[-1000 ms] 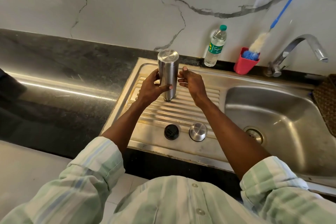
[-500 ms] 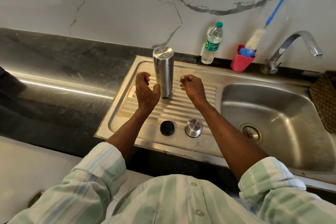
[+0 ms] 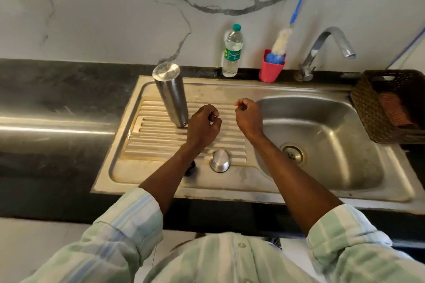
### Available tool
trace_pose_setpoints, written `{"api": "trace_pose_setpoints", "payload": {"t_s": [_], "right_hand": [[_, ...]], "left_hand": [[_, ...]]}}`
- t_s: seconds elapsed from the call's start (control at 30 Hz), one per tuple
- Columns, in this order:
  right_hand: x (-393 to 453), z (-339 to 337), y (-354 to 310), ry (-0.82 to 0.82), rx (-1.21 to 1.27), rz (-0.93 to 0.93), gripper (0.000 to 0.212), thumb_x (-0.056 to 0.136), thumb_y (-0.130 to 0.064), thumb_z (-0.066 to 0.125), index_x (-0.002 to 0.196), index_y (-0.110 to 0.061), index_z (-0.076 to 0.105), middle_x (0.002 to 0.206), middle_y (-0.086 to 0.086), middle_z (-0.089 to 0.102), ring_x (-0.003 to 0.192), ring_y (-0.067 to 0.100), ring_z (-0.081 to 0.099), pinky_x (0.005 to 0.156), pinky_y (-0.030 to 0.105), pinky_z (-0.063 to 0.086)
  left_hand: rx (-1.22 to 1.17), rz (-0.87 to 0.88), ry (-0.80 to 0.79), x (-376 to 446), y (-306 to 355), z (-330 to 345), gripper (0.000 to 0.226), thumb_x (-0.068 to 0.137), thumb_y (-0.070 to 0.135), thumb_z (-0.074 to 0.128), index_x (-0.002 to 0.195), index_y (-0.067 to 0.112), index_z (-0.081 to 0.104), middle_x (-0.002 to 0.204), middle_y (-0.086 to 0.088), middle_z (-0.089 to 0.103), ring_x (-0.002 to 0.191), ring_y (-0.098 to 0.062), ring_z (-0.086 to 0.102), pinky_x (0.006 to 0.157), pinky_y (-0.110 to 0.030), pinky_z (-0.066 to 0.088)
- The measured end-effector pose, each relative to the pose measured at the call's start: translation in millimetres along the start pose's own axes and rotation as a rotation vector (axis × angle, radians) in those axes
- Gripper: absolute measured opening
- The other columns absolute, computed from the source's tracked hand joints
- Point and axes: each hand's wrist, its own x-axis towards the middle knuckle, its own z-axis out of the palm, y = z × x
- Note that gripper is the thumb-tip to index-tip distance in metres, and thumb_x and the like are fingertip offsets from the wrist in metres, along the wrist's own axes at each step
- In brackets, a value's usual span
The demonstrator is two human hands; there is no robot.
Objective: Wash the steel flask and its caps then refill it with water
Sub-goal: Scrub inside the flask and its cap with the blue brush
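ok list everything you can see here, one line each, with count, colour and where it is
steel flask: 1, silver, standing upside down on the drainboard
steel cap: 1, silver, drainboard front
black cap: 1, black, left of steel cap, partly behind the forearm
sink: 1, steel, right
tap: 1, chrome, behind the basin
water bottle: 1, clear, green cap, by the wall
cup: 1, red, beside the bottle
bottle brush: 1, blue handle, in the cup
basket: 1, brown, far right
left hand: curled, empty
right hand: curled, empty
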Motion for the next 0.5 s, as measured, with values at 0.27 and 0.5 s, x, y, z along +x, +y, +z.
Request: {"api": "trace_pose_setpoints", "payload": {"t_s": [0.27, 0.5], "right_hand": [[39.7, -99.4, 5.9, 0.186, -0.163, -0.047, 0.021, 0.086, 0.000, 0.056, 0.101, -0.009, 0.067, 0.106, 0.004, 0.063, 0.092, 0.011, 0.055, 0.079, 0.018, 0.039], [115.8, -171.3, -20.3, 0.155, -0.382, -0.307, 0.024, 0.089, 0.000, 0.054, 0.111, -0.004, 0.061, 0.117, 0.013, 0.058, 0.105, 0.026, 0.058, 0.087, 0.028, 0.046]], "left_hand": [[-0.063, -0.013, -0.133, 38.2, 45.3, 55.5, 0.043, 0.081, 0.008, 0.069, 0.122, 0.011, 0.057, 0.122, -0.005, 0.058, 0.105, -0.021, 0.060, 0.087, -0.039, 0.051], [-0.010, -0.028, -0.158, 114.7, 97.3, 97.7, 0.084, 0.077, 0.017, 0.081, 0.147, 0.003, 0.037, 0.148, -0.017, 0.044, 0.138, -0.031, 0.040, 0.114, -0.035, 0.031]]}}
